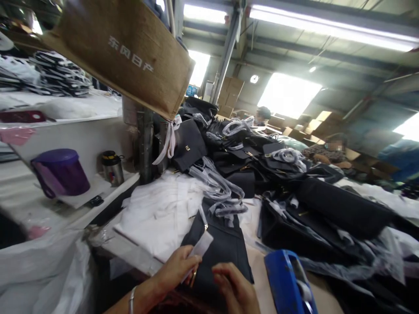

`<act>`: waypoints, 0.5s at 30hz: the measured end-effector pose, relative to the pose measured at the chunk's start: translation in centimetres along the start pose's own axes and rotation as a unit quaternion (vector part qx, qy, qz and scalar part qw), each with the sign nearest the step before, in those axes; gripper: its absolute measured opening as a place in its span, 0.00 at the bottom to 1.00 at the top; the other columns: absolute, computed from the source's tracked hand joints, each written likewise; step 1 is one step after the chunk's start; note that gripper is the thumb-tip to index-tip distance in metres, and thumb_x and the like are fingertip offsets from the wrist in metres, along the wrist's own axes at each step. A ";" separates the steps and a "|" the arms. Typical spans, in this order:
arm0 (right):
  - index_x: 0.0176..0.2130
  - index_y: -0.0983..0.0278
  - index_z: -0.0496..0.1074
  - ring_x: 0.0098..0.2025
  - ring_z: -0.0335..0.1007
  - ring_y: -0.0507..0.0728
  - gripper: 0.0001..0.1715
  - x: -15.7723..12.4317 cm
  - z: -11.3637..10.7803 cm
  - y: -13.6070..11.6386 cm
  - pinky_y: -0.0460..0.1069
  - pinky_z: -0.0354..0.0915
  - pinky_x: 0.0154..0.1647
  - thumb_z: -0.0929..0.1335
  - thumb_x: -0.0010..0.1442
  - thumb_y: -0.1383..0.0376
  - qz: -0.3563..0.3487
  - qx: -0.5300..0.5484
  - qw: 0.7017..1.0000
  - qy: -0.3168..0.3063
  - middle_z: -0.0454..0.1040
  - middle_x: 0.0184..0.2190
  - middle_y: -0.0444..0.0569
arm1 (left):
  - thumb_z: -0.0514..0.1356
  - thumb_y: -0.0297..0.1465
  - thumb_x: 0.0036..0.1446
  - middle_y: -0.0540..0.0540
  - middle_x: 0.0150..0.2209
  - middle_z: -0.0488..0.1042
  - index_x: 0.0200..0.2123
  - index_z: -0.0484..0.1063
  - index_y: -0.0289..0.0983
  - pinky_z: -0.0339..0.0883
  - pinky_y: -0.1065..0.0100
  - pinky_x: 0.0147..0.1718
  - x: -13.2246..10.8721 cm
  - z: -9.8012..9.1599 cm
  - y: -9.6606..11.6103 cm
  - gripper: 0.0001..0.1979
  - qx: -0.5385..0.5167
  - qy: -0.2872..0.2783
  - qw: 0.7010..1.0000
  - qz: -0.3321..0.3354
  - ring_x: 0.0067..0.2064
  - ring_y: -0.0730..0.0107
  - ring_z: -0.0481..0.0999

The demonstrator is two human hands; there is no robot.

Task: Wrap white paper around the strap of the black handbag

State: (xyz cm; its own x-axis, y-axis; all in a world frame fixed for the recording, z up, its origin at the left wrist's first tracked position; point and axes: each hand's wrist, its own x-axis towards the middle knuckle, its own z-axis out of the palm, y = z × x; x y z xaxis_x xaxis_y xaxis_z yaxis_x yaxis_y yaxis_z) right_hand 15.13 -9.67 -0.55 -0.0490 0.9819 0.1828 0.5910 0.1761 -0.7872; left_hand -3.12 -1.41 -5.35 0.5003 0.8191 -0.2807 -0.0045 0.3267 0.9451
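A black handbag (222, 255) lies on the table in front of me, with a plastic-wrapped strap (225, 194) across its far end. My left hand (180, 268) is closed over the bag's near left part, pinching a white strip (203, 244) between thumb and fingers. The strip's far end lies by a small gold clasp (206, 226). Gold-coloured metal also shows just below the left fingers. Over the bag's near right part is my right hand (236, 285), its fingers loosely bent and apart from the left hand; nothing shows in it. Right of it stands a blue tape dispenser (284, 281).
White sheets (163, 209) are stacked left of the bag. Black bags (340, 209) pile up at the right and back. A brown fabric bag (131, 52) hangs overhead at left. A purple jug (62, 172) and a flask (112, 168) stand on a shelf. Two people sit farther back.
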 end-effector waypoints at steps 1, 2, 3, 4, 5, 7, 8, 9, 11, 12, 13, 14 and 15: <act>0.39 0.59 0.75 0.32 0.73 0.54 0.15 1.4 1.0 -0.4 0.43 0.67 0.34 0.62 0.66 0.56 -0.018 0.024 0.999 -0.022 0.76 0.32 0.46 | 0.56 0.40 0.54 0.56 0.19 0.62 0.28 0.63 0.38 0.58 0.74 0.17 0.0 0.0 0.0 0.11 0.001 -0.002 1.000 0.004 0.17 0.78 0.61; 0.39 0.60 0.75 0.35 0.73 0.55 0.15 2.6 1.8 -0.7 0.43 0.67 0.36 0.62 0.67 0.58 -0.028 0.039 0.998 -0.038 0.76 0.33 0.47 | 0.55 0.39 0.55 0.56 0.19 0.62 0.29 0.63 0.38 0.58 0.74 0.17 0.0 0.0 0.0 0.11 0.000 -0.004 1.000 0.008 0.17 0.78 0.60; 0.38 0.60 0.74 0.36 0.73 0.55 0.14 3.5 2.4 -0.9 0.44 0.66 0.37 0.62 0.67 0.59 -0.030 0.046 0.998 -0.043 0.75 0.34 0.47 | 0.55 0.39 0.55 0.57 0.19 0.62 0.29 0.63 0.37 0.57 0.74 0.17 0.0 -0.1 0.0 0.10 -0.001 -0.004 1.000 0.010 0.17 0.78 0.60; 0.38 0.60 0.74 0.37 0.72 0.55 0.13 4.0 2.8 -0.9 0.44 0.65 0.38 0.62 0.67 0.61 -0.029 0.046 0.997 -0.046 0.75 0.34 0.47 | 0.55 0.38 0.55 0.57 0.19 0.62 0.30 0.63 0.37 0.57 0.74 0.17 -0.1 -0.1 -0.1 0.09 -0.002 -0.005 1.000 0.013 0.18 0.78 0.60; 0.38 0.60 0.74 0.37 0.72 0.55 0.12 4.3 3.1 -0.8 0.44 0.64 0.37 0.62 0.67 0.61 -0.029 0.042 0.997 -0.050 0.74 0.34 0.47 | 0.54 0.37 0.55 0.57 0.20 0.62 0.31 0.63 0.37 0.56 0.75 0.17 -0.1 -0.1 -0.1 0.08 -0.004 -0.005 1.000 0.014 0.18 0.78 0.60; 0.39 0.59 0.74 0.36 0.71 0.55 0.12 4.4 3.3 -0.5 0.44 0.63 0.36 0.61 0.68 0.62 -0.034 0.017 0.998 -0.056 0.73 0.34 0.46 | 0.54 0.35 0.55 0.57 0.20 0.62 0.32 0.64 0.37 0.56 0.75 0.18 -0.2 -0.2 -0.2 0.07 -0.005 -0.008 1.000 0.016 0.19 0.78 0.60; 0.39 0.59 0.74 0.36 0.70 0.54 0.13 4.3 3.3 -0.3 0.44 0.62 0.36 0.61 0.68 0.63 -0.039 -0.001 0.998 -0.058 0.73 0.33 0.46 | 0.54 0.35 0.56 0.57 0.20 0.62 0.32 0.63 0.37 0.55 0.75 0.18 -0.2 -0.2 -0.2 0.07 -0.004 -0.012 1.000 0.018 0.19 0.78 0.60; 0.39 0.59 0.74 0.35 0.70 0.54 0.13 4.1 3.4 -0.2 0.43 0.62 0.35 0.61 0.68 0.63 -0.045 -0.021 0.997 -0.059 0.72 0.33 0.46 | 0.54 0.35 0.56 0.57 0.20 0.62 0.33 0.63 0.37 0.55 0.75 0.18 -0.2 -0.3 -0.1 0.07 -0.001 -0.015 1.000 0.019 0.19 0.78 0.60; 0.38 0.58 0.74 0.33 0.69 0.54 0.13 4.0 3.6 0.0 0.43 0.60 0.34 0.61 0.67 0.64 -0.051 -0.054 0.995 -0.059 0.71 0.32 0.45 | 0.54 0.36 0.57 0.57 0.20 0.62 0.33 0.63 0.38 0.55 0.74 0.18 -0.3 -0.3 0.0 0.07 0.000 -0.023 1.000 0.020 0.19 0.78 0.60; 0.37 0.58 0.74 0.33 0.69 0.54 0.13 4.0 3.7 0.0 0.43 0.60 0.34 0.61 0.67 0.65 -0.050 -0.062 0.995 -0.057 0.71 0.32 0.45 | 0.53 0.35 0.58 0.57 0.20 0.62 0.33 0.62 0.38 0.55 0.75 0.18 -0.4 -0.3 0.1 0.07 -0.001 -0.028 0.999 0.019 0.19 0.78 0.60; 0.38 0.58 0.74 0.34 0.69 0.54 0.13 4.1 3.9 0.0 0.44 0.60 0.35 0.61 0.66 0.66 -0.044 -0.061 0.996 -0.054 0.72 0.32 0.45 | 0.52 0.35 0.58 0.57 0.21 0.62 0.33 0.62 0.38 0.55 0.75 0.18 -0.4 -0.4 0.1 0.06 -0.005 -0.033 0.999 0.019 0.18 0.78 0.60; 0.41 0.57 0.73 0.35 0.70 0.54 0.13 4.2 4.0 0.0 0.44 0.61 0.35 0.61 0.66 0.67 -0.031 -0.051 0.997 -0.051 0.73 0.33 0.44 | 0.52 0.34 0.58 0.57 0.21 0.62 0.34 0.61 0.38 0.55 0.75 0.17 -0.5 -0.4 0.1 0.06 -0.009 -0.038 0.999 0.019 0.18 0.78 0.60; 0.46 0.56 0.71 0.35 0.71 0.54 0.14 4.3 4.1 -0.1 0.44 0.61 0.36 0.61 0.65 0.68 -0.013 -0.036 0.998 -0.048 0.74 0.34 0.44 | 0.51 0.33 0.57 0.57 0.22 0.62 0.34 0.61 0.38 0.55 0.75 0.18 -0.5 -0.5 0.2 0.05 -0.014 -0.045 0.999 0.021 0.18 0.79 0.59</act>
State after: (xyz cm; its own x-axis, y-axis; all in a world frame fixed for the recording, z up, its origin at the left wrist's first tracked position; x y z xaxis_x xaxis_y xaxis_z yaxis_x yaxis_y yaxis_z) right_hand 11.59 -5.17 -2.14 -0.1392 0.9800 0.1420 0.6442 0.1986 -0.7387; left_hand -3.81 -1.54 -5.14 0.5748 0.7869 -0.2243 -0.0509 0.3080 0.9500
